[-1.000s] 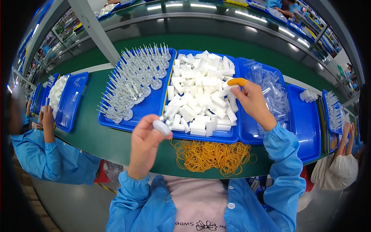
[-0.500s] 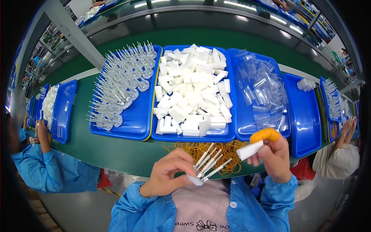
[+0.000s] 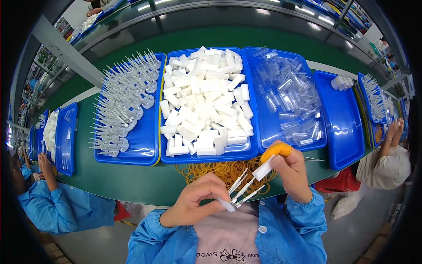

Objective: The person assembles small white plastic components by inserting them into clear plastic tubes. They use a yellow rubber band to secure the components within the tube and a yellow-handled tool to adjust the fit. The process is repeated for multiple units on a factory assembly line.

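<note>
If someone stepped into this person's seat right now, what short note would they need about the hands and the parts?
Left hand: pinching the base ends of a few thin clear plastic sticks, close to the chest.
Right hand, orange rubber cot on one finger: holding a small white foam block at the sticks' tips.
Supplies: blue tray of clear sticks, blue tray of white blocks, blue tray of clear sleeves, pile of yellow rubber bands on the green belt.
Done: sticks and block gathered.
Left: block looks not yet seated on the tips.
</note>
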The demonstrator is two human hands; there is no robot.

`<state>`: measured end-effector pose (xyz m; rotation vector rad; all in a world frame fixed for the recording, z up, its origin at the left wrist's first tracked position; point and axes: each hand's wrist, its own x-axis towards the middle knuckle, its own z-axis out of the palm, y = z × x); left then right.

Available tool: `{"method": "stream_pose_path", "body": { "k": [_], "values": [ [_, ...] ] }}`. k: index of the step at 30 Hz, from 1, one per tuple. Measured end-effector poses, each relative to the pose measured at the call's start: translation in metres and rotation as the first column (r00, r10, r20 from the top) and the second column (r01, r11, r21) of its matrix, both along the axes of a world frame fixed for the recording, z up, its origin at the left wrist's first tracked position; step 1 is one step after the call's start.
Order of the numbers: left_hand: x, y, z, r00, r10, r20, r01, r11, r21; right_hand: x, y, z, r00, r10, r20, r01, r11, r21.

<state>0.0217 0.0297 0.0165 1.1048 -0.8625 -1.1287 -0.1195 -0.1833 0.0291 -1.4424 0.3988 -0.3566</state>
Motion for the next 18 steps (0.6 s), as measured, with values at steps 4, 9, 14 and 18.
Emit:
{"method": "stream_pose_path", "body": {
  "k": [4,9,14,18],
  "values": [
    [0.004,-0.006,-0.001,0.962,0.034,0.272,-0.040,0.999,0.017,-0.001,-0.001,-0.007,0.999,0.051,-0.016,-0.052,0.997,-0.048],
    [-0.014,-0.005,-0.007,0.829,0.229,0.510,-0.256,0.967,-0.018,-0.002,0.005,-0.006,0.993,0.115,0.025,-0.105,0.961,-0.255],
    [-0.031,-0.005,-0.017,0.796,0.379,0.472,-0.401,0.914,-0.058,0.000,0.028,-0.006,0.967,0.255,-0.019,-0.256,0.966,-0.049],
    [-0.028,-0.008,-0.018,0.768,0.458,0.448,-0.483,0.873,-0.066,0.007,0.013,-0.009,0.971,0.233,0.056,-0.188,0.885,-0.426]
  ]
}}
